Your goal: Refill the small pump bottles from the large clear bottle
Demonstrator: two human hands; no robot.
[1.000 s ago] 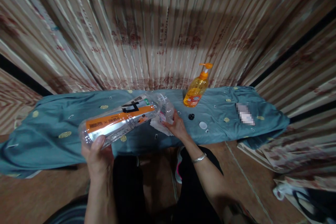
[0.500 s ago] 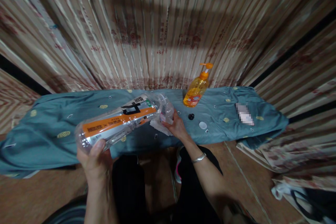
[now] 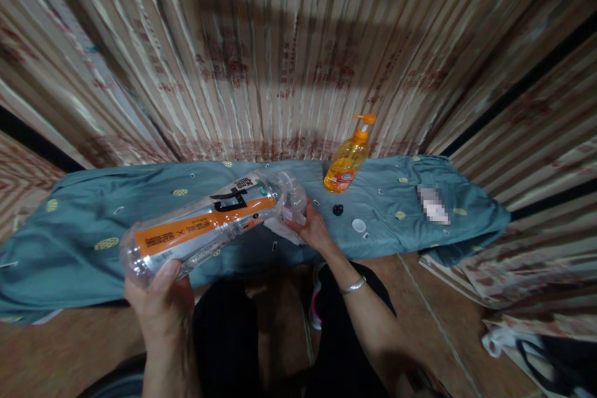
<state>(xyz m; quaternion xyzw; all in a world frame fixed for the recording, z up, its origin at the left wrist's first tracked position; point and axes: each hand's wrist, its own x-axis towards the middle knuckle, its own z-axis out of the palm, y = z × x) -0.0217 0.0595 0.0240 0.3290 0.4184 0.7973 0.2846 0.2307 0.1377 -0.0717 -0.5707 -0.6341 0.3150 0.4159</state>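
My left hand (image 3: 161,295) is wrapped round the base end of a large clear plastic bottle (image 3: 200,224) with an orange and silver label. The bottle lies nearly level, its neck pointing right. My right hand (image 3: 310,224) grips a small clear plastic container (image 3: 296,196) that looks like a little bottle. The big bottle's neck meets or overlaps it; I cannot tell whether the two touch. Under the right hand a white cloth or tissue (image 3: 282,230) lies on the table cover. Right of that hand are a small black cap (image 3: 338,209) and a white round lid (image 3: 359,225).
An orange pump bottle (image 3: 346,165), partly full, stands at the back of the narrow table, which has a teal patterned cover (image 3: 392,189). A blurred pinkish item (image 3: 433,205) lies at the right. Patterned curtains (image 3: 298,62) hang close behind and at both sides.
My left hand and the large bottle's base have shifted slightly left and down. My right hand keeps its grip on the small container, nearly still.
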